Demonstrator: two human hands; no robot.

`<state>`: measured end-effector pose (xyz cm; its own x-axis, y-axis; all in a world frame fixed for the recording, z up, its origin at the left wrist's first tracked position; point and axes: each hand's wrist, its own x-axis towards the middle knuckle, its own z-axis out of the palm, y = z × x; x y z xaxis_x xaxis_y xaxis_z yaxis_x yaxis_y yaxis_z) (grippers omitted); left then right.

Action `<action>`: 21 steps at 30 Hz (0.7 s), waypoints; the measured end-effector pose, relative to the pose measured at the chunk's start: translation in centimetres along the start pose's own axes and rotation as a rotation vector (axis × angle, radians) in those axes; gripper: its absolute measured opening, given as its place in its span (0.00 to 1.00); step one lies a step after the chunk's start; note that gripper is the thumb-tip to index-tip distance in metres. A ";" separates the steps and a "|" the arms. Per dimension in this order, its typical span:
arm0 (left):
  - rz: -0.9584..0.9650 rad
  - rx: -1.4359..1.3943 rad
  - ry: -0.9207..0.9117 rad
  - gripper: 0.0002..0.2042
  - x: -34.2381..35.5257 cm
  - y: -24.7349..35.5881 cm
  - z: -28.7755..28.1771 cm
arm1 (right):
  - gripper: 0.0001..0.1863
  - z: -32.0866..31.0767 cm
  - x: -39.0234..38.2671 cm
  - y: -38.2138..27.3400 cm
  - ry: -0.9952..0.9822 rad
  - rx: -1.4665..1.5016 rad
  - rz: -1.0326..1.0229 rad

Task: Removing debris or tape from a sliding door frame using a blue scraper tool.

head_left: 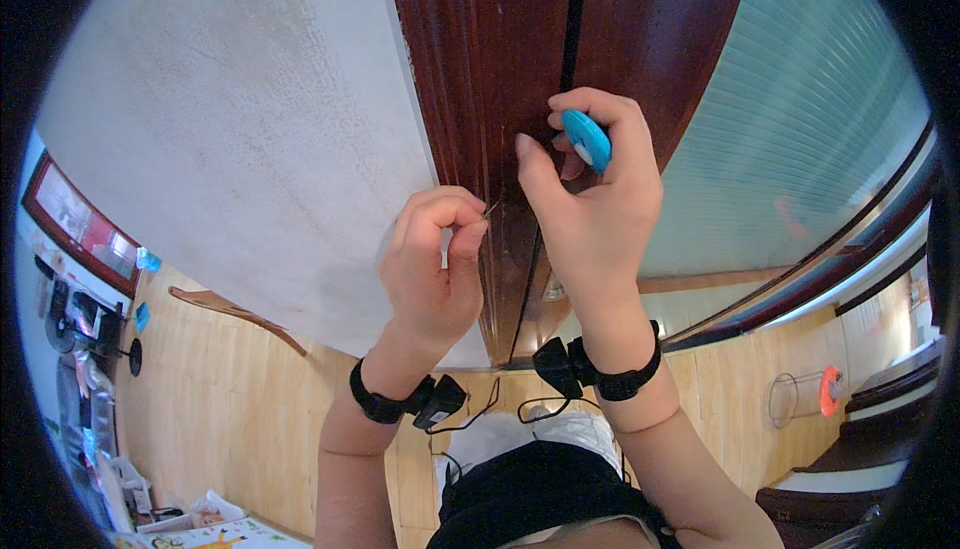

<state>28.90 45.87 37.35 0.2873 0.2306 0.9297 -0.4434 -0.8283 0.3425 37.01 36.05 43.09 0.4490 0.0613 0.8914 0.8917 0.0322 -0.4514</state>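
Observation:
My right hand is raised in front of a dark red-brown wooden door frame. Its curled fingers grip a small blue oval tool with a white part on its side; the exact kind does not show. Lower and to the left, my left hand has thumb and index finger pinched together beside the frame's moulded edge. A thin, pale strand or strip shows at those fingertips, too fine to identify. Each wrist wears a black strap with a small black device and cable.
A white wall borders the frame on the left, and a ribbed greenish glass panel on the right. Below is a light wooden floor. A black fan stands far left; an orange-and-wire object and dark steps lie right.

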 end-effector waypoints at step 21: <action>-0.586 -0.696 0.066 0.05 -1.7 1.0 0.5 | 0.13 -0.5 -3.2 2.6 -0.186 0.187 -0.225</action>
<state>28.33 44.39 36.03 0.5884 0.5638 0.5796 -0.6599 -0.0794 0.7472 37.97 35.41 39.10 0.2087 0.2122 0.9547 0.9338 0.2469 -0.2590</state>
